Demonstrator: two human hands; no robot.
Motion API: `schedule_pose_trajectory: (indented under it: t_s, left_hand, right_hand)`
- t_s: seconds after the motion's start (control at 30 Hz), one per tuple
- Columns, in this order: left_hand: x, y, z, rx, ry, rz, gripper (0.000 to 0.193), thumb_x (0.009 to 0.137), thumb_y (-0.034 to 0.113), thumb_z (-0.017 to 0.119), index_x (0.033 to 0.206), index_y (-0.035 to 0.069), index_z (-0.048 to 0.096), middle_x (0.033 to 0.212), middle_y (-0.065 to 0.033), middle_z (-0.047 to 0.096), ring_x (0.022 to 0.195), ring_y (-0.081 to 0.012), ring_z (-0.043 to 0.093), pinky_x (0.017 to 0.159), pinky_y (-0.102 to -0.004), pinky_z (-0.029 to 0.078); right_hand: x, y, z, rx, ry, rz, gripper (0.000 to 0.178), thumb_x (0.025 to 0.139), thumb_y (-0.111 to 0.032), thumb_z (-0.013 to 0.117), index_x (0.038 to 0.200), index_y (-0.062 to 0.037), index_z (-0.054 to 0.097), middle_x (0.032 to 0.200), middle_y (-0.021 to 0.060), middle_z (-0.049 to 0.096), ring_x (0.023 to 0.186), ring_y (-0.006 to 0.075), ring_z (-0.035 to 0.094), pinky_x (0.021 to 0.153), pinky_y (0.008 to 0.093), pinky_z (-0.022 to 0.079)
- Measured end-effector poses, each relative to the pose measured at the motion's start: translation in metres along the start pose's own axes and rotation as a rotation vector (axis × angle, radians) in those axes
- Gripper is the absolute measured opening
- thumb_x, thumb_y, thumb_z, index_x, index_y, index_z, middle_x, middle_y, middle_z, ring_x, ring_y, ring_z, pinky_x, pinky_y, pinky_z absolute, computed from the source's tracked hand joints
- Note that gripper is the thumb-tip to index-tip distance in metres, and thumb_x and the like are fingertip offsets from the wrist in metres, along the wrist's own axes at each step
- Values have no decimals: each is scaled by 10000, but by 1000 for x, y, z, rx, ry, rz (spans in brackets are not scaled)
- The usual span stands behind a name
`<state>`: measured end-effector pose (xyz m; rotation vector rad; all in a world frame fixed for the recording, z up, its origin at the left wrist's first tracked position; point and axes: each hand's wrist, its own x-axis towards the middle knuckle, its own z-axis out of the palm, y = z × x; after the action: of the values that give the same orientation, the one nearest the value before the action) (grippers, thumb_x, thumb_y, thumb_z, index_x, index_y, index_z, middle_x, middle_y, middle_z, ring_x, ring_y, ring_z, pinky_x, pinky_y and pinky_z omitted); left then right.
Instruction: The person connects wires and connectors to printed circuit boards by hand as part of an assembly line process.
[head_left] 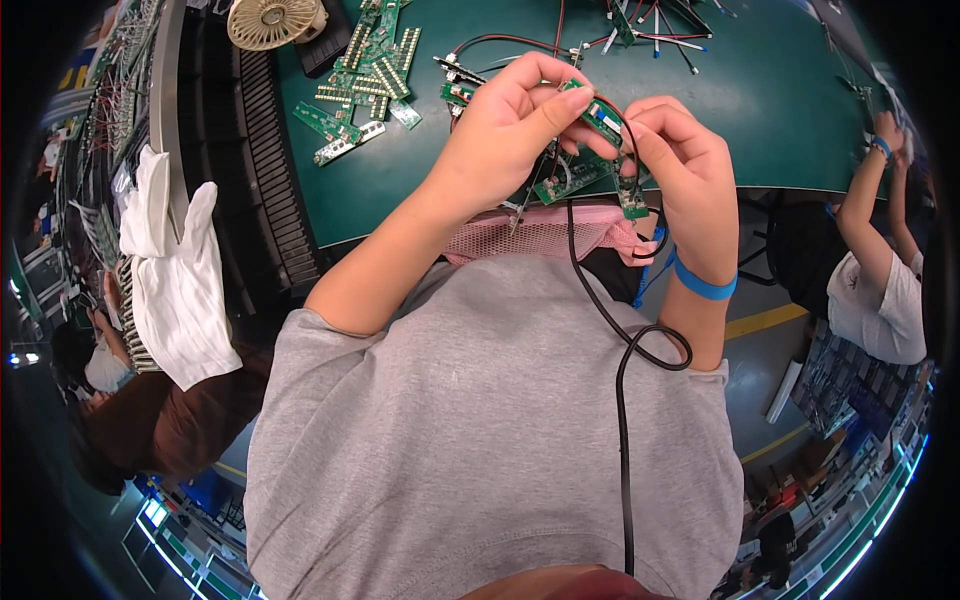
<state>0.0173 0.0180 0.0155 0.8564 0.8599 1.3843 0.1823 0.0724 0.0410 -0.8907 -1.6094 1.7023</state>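
Note:
My left hand is closed on a narrow green circuit board, its thumb pressed on the board's upper end. At the board's other side, my right hand pinches a thin red-and-black wire that arches over from the board. The right fingertips partly hide the grip. Below the hands, more green boards with wires lie at the table's near edge, and one small board piece hangs under the right fingers. A blue band circles my right wrist.
A heap of green boards lies left on the green table, beside a beige fan. Loose wires lie at the back. White gloves hang by a black conveyor. A co-worker's arm shows right. A black cable crosses my front.

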Motion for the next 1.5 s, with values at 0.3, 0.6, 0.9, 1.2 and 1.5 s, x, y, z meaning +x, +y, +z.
schedule_pose_trajectory:
  t_s: [0.3,0.6,0.9,1.2,1.5]
  left_hand:
    - [-2,1,6,46,46,55,168,843,24,544,967,-6,436,875,-84,551,746,-120,601,606,-197,449]
    - [9,20,-27,497,154,-10,160,833,55,566,962,9,484,861,-57,536,660,-100,565,577,-207,446]
    - [-14,38,-102,1485,389,47,392,720,92,554,1111,111,539,1185,-150,445,1057,-323,434,920,-426,341]
    - [-22,30,-129,1513,363,72,186,745,128,629,906,36,616,1150,-159,474,1080,-328,437,894,-385,392]
    - [-15,26,-124,1867,719,72,276,696,241,696,784,32,538,864,-120,541,868,-285,534,685,-424,394]
  right_hand:
    - [4,4,9,-116,66,-100,81,794,-18,585,756,51,569,832,39,526,659,73,477,584,193,384]
    - [16,4,13,-324,184,-269,116,776,-81,622,818,20,581,831,65,562,688,136,547,601,242,425]
    - [106,50,-69,-762,519,15,292,806,-312,569,883,-31,571,741,158,629,709,285,610,646,359,465]
    - [117,68,-66,-828,579,7,139,729,-181,564,740,-42,574,707,132,628,641,258,627,625,354,487]
    - [62,32,-51,-228,531,-371,210,882,-83,480,1065,12,437,784,64,606,714,96,541,676,212,427]
